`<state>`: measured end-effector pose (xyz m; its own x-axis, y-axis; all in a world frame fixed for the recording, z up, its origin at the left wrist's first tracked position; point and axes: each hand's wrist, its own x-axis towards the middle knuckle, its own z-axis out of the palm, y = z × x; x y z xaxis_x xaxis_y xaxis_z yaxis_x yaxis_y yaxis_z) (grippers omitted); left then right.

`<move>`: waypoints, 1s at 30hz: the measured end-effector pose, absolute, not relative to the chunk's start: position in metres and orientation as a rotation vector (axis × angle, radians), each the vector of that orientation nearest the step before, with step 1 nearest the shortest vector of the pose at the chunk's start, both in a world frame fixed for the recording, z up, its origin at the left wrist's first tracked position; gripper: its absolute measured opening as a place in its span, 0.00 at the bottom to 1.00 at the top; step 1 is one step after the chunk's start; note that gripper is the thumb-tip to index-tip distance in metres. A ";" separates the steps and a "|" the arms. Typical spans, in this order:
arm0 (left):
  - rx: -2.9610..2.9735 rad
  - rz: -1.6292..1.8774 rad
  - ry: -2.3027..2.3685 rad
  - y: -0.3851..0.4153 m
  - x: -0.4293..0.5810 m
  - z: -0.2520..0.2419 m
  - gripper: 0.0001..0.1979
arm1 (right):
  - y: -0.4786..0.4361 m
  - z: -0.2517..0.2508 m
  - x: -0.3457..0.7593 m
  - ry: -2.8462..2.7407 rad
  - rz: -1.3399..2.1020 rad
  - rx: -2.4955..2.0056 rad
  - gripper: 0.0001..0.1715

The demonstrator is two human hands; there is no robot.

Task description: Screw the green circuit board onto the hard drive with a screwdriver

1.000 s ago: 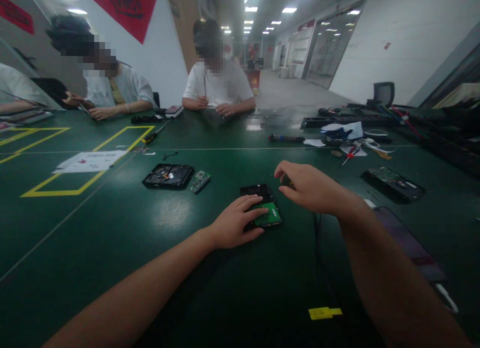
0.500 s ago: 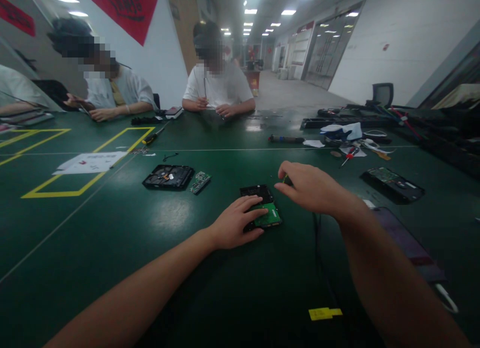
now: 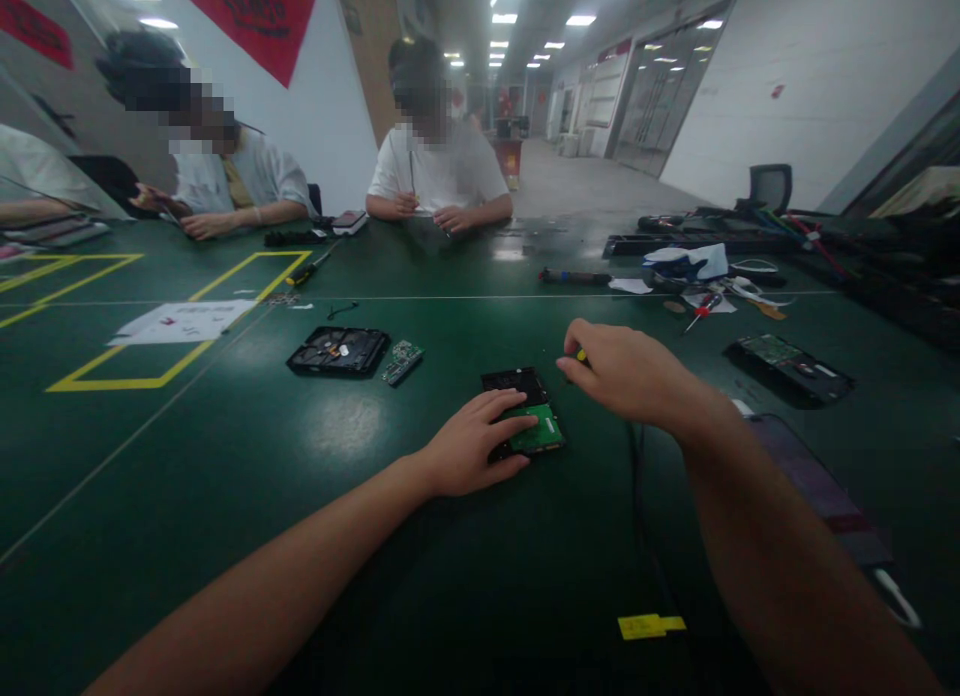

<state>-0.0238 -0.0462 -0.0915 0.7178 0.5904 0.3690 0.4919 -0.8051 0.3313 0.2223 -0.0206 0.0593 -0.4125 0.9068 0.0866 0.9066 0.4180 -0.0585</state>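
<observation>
My left hand [image 3: 474,441] lies with spread fingers over a hard drive [image 3: 517,382], its thumb by the near edge. The drive's green circuit board [image 3: 538,432] shows under and beside the fingers. Just to the right, above the table, my right hand [image 3: 626,371] pinches a small yellow-and-black tool [image 3: 581,355]. Most of that tool is hidden in the fingers, so its kind does not show clearly. Left of the hands sit another black hard drive [image 3: 337,351] and a loose circuit board [image 3: 403,362].
A third hard drive [image 3: 791,368] and a dark phone-like slab [image 3: 810,476] lie at the right. A yellow-and-black screwdriver [image 3: 300,274], papers [image 3: 180,321] and a red-handled screwdriver [image 3: 705,308] are farther off. Cables and bars fill the back right. Co-workers [image 3: 442,176] sit across the table.
My right hand has turned slightly, and more yellow of the tool shows between its fingers. The left hand stays on the hard drive. The view has shifted very slightly.
</observation>
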 end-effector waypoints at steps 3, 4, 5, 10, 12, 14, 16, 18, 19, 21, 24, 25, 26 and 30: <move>2.724 0.673 0.875 -0.046 -0.024 -0.093 0.28 | -0.019 0.060 0.224 -2.581 0.079 -1.510 0.09; 2.728 0.671 0.876 -0.046 -0.024 -0.093 0.28 | -0.018 0.059 0.224 -2.584 0.111 -1.460 0.10; 2.730 0.668 0.877 -0.046 -0.025 -0.093 0.28 | -0.018 0.058 0.223 -2.582 0.136 -1.427 0.11; 2.721 0.680 0.870 -0.046 -0.024 -0.091 0.28 | -0.019 0.055 0.221 -2.560 0.103 -1.456 0.12; 2.716 0.681 0.870 -0.046 -0.024 -0.090 0.28 | -0.019 0.056 0.221 -2.535 0.055 -1.543 0.12; 2.715 0.679 0.872 -0.046 -0.024 -0.090 0.28 | -0.019 0.057 0.221 -2.529 0.051 -1.576 0.11; 2.709 0.683 0.869 -0.046 -0.024 -0.090 0.29 | -0.019 0.058 0.222 -2.545 0.099 -1.516 0.10; 2.700 0.691 0.867 -0.046 -0.024 -0.090 0.29 | -0.018 0.059 0.222 -2.562 0.158 -1.425 0.11; 2.699 0.692 0.866 -0.046 -0.023 -0.090 0.29 | -0.018 0.059 0.222 -2.570 0.177 -1.394 0.12; 2.703 0.689 0.866 -0.046 -0.023 -0.090 0.29 | -0.019 0.058 0.222 -2.580 0.181 -1.383 0.13; 2.712 0.680 0.874 -0.047 -0.023 -0.089 0.28 | -0.019 0.056 0.222 -2.544 0.084 -1.513 0.12; 2.714 0.681 0.876 -0.047 -0.023 -0.089 0.28 | -0.019 0.056 0.222 -2.531 0.049 -1.560 0.12; 2.715 0.682 0.876 -0.048 -0.023 -0.089 0.28 | -0.018 0.056 0.222 -2.527 0.030 -1.585 0.11; 2.721 0.678 0.868 -0.047 -0.023 -0.090 0.27 | -0.018 0.058 0.221 -2.574 0.138 -1.447 0.09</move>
<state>-0.0233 -0.0473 -0.0897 0.7214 0.5896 0.3632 0.4952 -0.8059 0.3246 0.2215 -0.0184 0.0575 -0.5076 0.8538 0.1156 0.8365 0.5205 -0.1714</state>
